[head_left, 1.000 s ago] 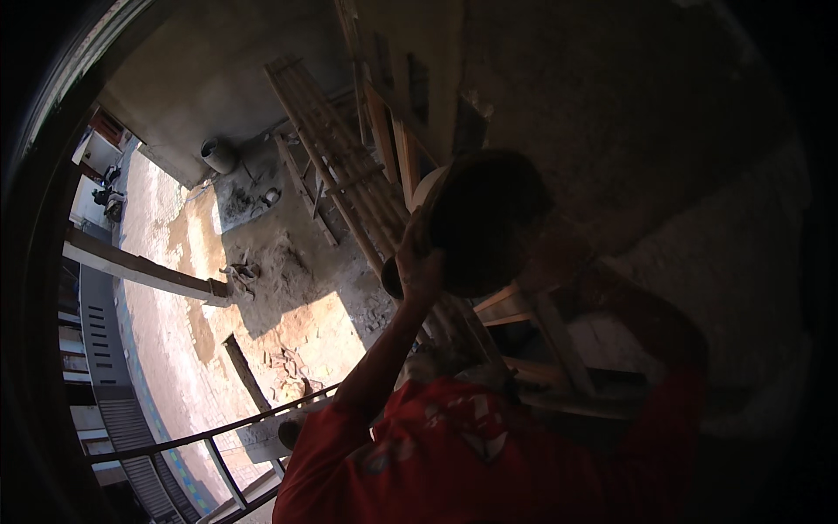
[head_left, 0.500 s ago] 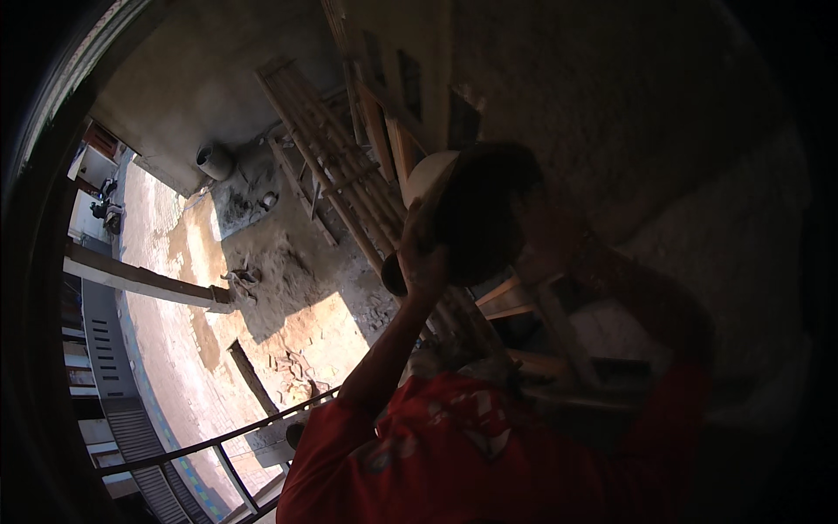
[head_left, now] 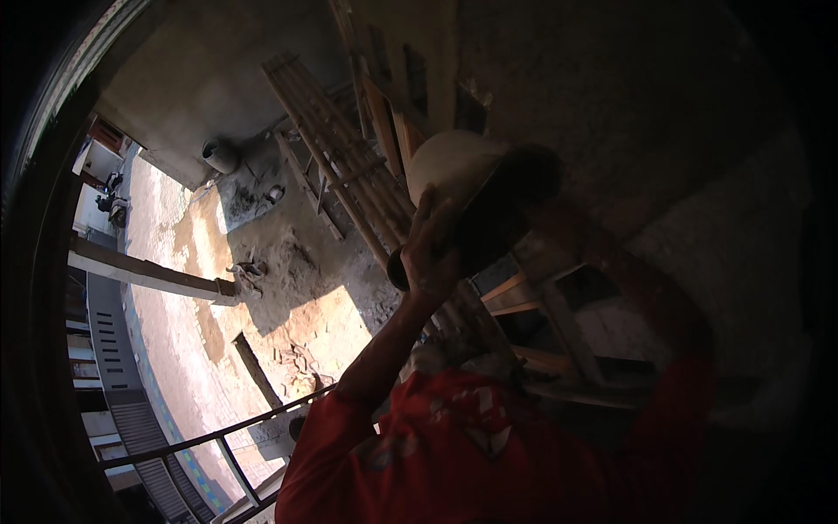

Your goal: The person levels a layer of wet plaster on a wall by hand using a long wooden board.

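Up in front of me, tilted on its side, is a pale dome-shaped, hollow thing [head_left: 449, 164] with a dark inside facing right. Whether it is a hat or a bowl I cannot make out. My left hand [head_left: 430, 253] is closed on its near edge, with fingers up along its pale outer side. A dark rounded part [head_left: 396, 271] shows just left of that hand. My right hand [head_left: 563, 229] is at the shaded right side of the thing, by its opening. Deep shadow hides the right fingers.
Bamboo poles [head_left: 327, 140] lashed together lean beyond my hands, with wooden frames [head_left: 511, 297] alongside. A bucket [head_left: 220, 155] stands by the far wall. Rubble and sand [head_left: 301, 262] lie on the floor below. A dark metal railing [head_left: 223, 435] runs at lower left.
The hollow thing has tilted, showing more of its pale outside and less of its dark inside. My left hand has shifted slightly right with it; my right hand stays by its opening.
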Available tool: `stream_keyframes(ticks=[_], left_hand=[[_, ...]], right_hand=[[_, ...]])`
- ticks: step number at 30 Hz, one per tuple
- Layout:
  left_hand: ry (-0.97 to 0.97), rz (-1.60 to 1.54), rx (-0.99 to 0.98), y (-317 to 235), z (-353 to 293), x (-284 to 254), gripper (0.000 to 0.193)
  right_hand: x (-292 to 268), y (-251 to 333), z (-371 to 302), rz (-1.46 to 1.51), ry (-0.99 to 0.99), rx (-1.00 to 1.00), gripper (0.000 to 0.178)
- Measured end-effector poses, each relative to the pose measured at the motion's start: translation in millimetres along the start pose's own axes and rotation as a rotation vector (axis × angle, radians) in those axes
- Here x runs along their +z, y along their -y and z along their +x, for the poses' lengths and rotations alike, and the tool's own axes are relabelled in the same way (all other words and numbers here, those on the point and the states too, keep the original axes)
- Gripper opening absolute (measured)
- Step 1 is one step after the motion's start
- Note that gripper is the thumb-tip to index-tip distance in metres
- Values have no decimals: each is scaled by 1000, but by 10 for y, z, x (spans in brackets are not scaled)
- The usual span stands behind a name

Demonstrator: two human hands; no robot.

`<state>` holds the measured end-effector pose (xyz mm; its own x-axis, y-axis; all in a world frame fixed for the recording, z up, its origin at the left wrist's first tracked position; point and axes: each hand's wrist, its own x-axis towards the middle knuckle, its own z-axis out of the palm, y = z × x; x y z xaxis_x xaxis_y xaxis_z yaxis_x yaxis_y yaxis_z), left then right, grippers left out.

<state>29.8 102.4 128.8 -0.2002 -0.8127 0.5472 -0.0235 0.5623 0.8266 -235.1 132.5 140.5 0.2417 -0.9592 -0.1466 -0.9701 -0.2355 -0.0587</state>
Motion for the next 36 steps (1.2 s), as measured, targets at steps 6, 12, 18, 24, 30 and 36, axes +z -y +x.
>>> stream_keyframes(ticks=[6, 12, 18, 24, 30, 36], left_hand=[[-7, 82, -58, 61, 38, 22, 67], [-108, -29, -352, 241, 83, 27, 60], [-293, -166, -475, 224, 80, -48, 58], [-372, -158, -521, 595, -35, -99, 59], [-433, -283, -498, 681, -176, -286, 58], [-451, -197, -533, 465, -264, -458, 56]], right_hand=[[658, 54, -128, 308, -237, -280, 29], [322, 513, -309, 904, -107, 24, 33], [48, 344, -369, 628, -379, -193, 36], [-993, 207, -566, 570, -391, -58, 48], [-2017, 338, -448, 520, -241, -15, 51], [-2098, 28, -150, 559, -186, -1, 56]])
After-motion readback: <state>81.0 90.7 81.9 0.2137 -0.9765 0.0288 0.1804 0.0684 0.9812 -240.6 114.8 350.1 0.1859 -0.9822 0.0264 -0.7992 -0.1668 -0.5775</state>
